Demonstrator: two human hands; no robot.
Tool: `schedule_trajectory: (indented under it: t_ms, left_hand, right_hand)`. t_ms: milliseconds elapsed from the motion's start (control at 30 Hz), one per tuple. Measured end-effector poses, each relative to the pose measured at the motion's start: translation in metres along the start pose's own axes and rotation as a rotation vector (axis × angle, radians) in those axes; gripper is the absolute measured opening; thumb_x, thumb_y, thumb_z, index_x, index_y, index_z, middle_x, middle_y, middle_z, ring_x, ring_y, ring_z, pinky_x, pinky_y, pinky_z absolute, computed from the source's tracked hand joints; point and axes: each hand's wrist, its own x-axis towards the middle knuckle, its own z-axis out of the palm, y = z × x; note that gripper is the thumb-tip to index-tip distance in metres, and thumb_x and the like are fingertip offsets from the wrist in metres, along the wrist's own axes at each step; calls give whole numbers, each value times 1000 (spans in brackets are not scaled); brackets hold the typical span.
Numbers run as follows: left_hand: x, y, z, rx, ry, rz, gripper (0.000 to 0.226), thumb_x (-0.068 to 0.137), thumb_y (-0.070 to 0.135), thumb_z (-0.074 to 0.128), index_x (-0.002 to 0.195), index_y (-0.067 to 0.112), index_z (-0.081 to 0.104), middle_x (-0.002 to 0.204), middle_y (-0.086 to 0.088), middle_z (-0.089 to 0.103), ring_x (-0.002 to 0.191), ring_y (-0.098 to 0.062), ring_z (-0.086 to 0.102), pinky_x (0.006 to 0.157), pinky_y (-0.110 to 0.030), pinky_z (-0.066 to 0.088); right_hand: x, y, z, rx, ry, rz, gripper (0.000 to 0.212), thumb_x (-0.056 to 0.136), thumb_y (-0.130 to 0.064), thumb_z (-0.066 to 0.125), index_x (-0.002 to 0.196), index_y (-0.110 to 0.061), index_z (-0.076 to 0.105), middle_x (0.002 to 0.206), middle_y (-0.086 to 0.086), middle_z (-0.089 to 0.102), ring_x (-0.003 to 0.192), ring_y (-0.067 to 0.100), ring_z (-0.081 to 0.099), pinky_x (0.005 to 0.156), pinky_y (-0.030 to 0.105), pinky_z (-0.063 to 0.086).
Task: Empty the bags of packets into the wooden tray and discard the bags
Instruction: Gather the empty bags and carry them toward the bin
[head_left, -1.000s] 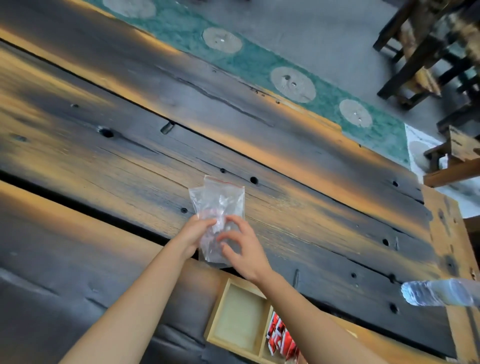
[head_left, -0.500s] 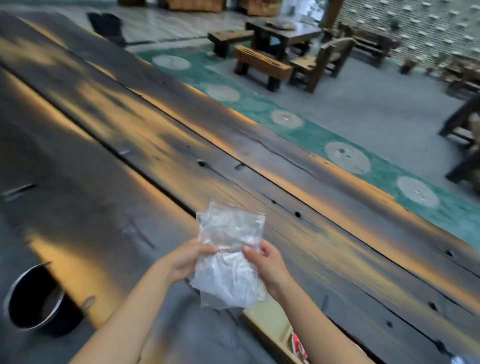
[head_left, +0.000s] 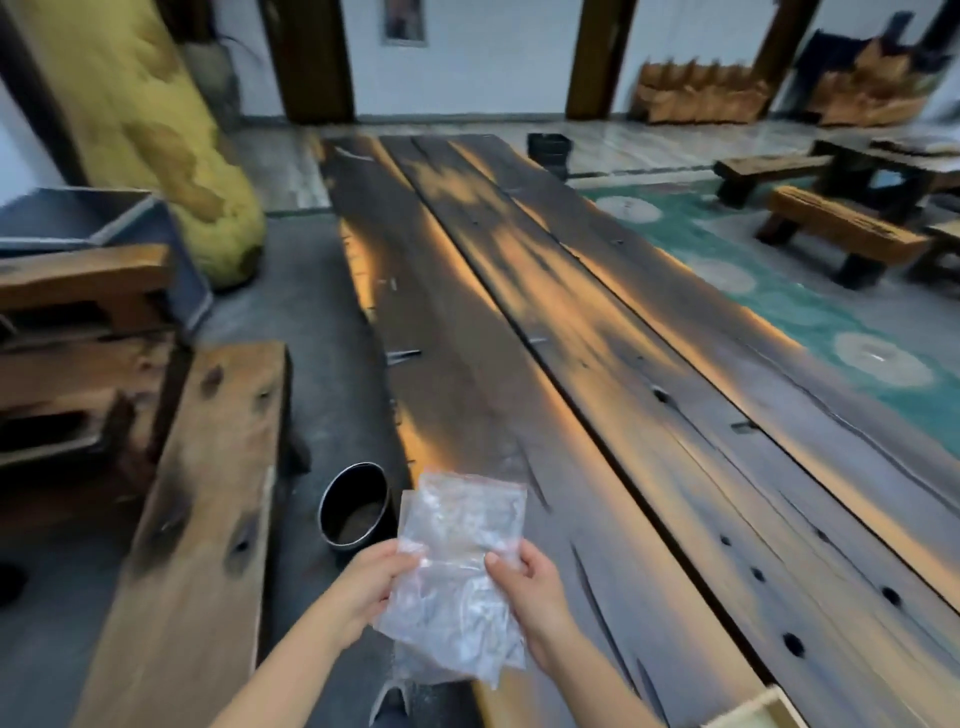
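Note:
I hold a stack of crumpled clear plastic bags with red zip strips, upright in front of me over the near left edge of the long dark plank table. My left hand pinches their left side and my right hand grips the right side. The bags look empty. A pale corner of the wooden tray shows at the bottom right edge. The packets are out of view.
A black round bin stands on the floor just left of the table edge, beside the bags. A wooden bench runs along the left. More benches and a green patterned rug lie to the right.
The view has swung left, away from the tray, and the bin now sits close beside the bags. Both hands have carried the bags left toward the table edge.

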Motion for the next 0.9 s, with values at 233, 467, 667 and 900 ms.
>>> schedule_trajectory:
  t_ms: [233,467,667,900]
  left_hand:
    - [67,27,-83,-187,152,5,20,85,11,64,103,4,70,109,-25,69,94,-35,66,94,-51,47]
    - [191,91,-162,-127,187,-11,16,87,13,62,100,3,67,87,-12,75,82,-26,72,78,-37,59]
    - [275,135,-206,-63,189,-1,12,90,7,55,87,13,64,53,5,69,46,-5,64,42,-14,48]
    - [335,137,-257,46,292,7,11,85,19,63,74,20,65,61,6,69,53,-8,64,52,-21,50]
  right_hand:
    - [92,-28,83,-118,-148,-4,7,88,-3,62,94,-4,63,86,13,73,72,22,69,59,29,55]
    - [216,-48,150,-185,-91,117,9,85,-4,59,90,-11,60,72,5,60,66,16,58,57,26,49]
    - [315,-61,197,-370,-73,-18,23,84,4,62,79,-17,56,67,2,57,56,6,54,51,15,47]
    - [400,-49,199,-1250,-65,-542,45,82,-29,64,125,-19,53,139,5,50,128,26,44,104,41,36]
